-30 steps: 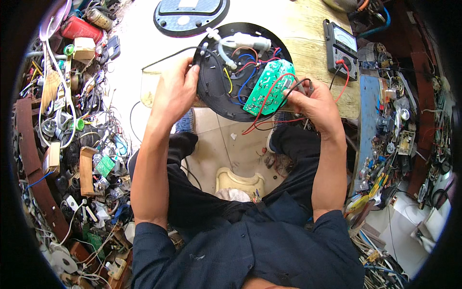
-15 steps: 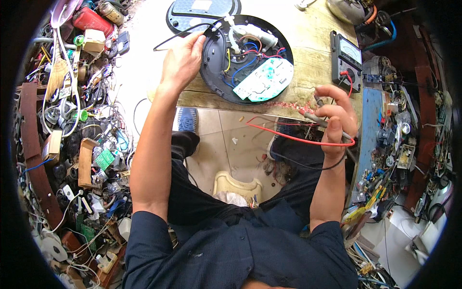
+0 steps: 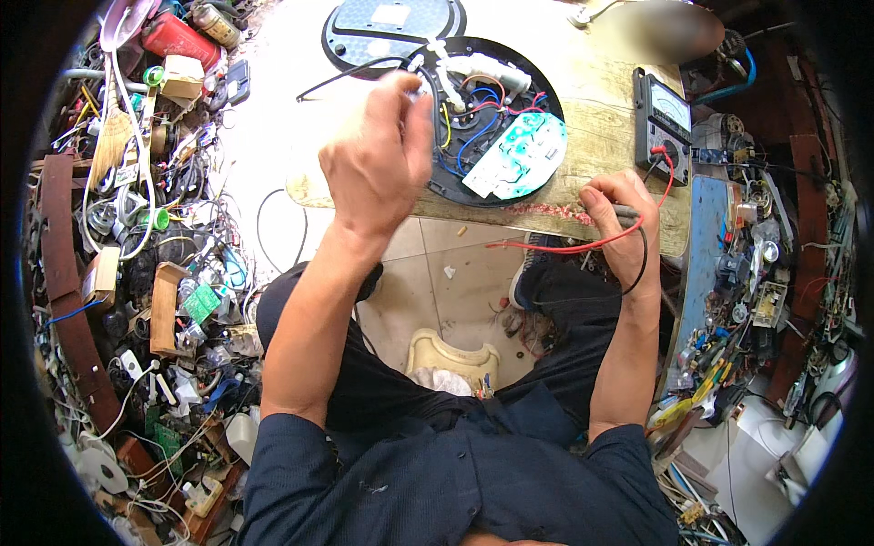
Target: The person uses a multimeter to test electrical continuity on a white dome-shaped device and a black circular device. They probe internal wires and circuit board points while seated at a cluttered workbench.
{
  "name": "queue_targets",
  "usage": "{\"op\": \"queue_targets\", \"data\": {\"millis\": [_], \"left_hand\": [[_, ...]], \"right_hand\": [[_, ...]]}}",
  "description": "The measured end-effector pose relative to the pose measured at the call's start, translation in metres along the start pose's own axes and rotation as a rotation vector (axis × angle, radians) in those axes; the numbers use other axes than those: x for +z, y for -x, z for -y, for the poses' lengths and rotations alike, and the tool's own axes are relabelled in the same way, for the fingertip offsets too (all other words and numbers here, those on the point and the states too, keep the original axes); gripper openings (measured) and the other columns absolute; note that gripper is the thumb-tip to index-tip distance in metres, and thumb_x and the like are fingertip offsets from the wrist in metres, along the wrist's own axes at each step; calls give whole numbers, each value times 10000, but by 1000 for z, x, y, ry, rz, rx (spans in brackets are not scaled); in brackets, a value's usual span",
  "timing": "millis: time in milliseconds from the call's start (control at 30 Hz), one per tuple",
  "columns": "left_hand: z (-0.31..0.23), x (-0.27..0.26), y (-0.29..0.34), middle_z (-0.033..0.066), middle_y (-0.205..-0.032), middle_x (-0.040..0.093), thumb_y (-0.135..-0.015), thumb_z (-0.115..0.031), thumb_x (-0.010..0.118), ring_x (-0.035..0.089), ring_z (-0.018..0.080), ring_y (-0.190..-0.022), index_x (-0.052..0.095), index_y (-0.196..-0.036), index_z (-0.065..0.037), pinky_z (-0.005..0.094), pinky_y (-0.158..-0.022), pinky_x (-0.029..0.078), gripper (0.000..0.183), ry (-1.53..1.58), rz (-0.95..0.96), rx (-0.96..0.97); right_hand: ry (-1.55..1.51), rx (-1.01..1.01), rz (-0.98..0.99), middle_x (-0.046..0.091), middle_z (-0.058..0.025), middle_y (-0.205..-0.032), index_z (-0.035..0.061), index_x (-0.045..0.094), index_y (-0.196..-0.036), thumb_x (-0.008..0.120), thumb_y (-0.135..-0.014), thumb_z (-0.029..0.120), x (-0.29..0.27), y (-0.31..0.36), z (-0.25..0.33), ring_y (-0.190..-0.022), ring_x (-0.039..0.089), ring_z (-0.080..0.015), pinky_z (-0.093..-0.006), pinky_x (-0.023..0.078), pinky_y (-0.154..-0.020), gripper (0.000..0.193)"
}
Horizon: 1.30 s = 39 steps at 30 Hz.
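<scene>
My left hand (image 3: 378, 168) is raised over the left rim of a round black appliance base (image 3: 446, 189), its fingers curled together. Something small and pale shows by the fingertips, too blurred to name. A black cable (image 3: 350, 75) runs just beyond them. Inside the base are coloured wires (image 3: 478, 136), a white-grey tube part (image 3: 496, 73) and a green-and-white circuit board (image 3: 517, 156). At the table's front edge my right hand (image 3: 621, 223) is closed around test probes (image 3: 626, 213). Their red lead (image 3: 569, 248) loops across the hand, and a black lead (image 3: 643, 264) hangs by the wrist.
An analog multimeter (image 3: 663, 118) stands at the table's right. Behind the base lies a dark round-edged cover (image 3: 382, 36). Piled parts and cables (image 3: 196, 309) crowd the left, with more parts (image 3: 737, 264) at right. Below the table is a cream plastic stool (image 3: 451, 355).
My left hand has come off the base's rim, moving right and nearer, fingers now curled. My right hand has shifted slightly left and closed further round the probes; their leads have swung.
</scene>
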State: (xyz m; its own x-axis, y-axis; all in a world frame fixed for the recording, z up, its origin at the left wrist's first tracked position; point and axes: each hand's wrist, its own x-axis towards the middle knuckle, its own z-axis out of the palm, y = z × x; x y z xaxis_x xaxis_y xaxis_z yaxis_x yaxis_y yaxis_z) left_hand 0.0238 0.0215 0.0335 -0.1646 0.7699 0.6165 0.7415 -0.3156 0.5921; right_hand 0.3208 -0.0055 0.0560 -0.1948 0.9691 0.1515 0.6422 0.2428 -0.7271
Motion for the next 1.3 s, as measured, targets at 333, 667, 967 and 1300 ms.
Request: {"op": "queue_targets", "data": {"millis": [333,667,967,1300], "left_hand": [[-27,0,47,63,-887,670,-837,-280,836,656,258,-817,663,-922,-64,380,-726,508,290,-65,435,306],[0,-17,49,87,-923,672,-811,-278,844,650,291,-861,657,-912,-45,415,-773,521,315,-60,528,302],[26,-32,32,91,-915,683,-787,-281,875,672,314,-932,656,-987,-34,518,-1128,476,386,-1,594,297],[19,-32,25,100,-862,667,-764,-304,902,665,315,-898,653,-950,-38,547,-1166,433,409,5,654,157]], "right_hand": [[-36,7,-187,666,-130,-864,-18,733,-989,740,-996,308,5,-5,-21,-750,627,-220,-347,474,-662,326],[-240,-170,-375,619,-66,-972,6,707,-1003,789,-942,130,1,-8,-12,-885,567,-160,-294,476,-780,160],[-735,30,-468,633,-79,-956,-36,638,-1193,623,-988,26,3,-15,28,-737,583,-119,-267,490,-631,215],[-712,-132,-545,690,-132,-1079,-57,551,-1336,550,-1063,133,13,-39,36,-854,639,-146,-284,532,-649,333]]}}
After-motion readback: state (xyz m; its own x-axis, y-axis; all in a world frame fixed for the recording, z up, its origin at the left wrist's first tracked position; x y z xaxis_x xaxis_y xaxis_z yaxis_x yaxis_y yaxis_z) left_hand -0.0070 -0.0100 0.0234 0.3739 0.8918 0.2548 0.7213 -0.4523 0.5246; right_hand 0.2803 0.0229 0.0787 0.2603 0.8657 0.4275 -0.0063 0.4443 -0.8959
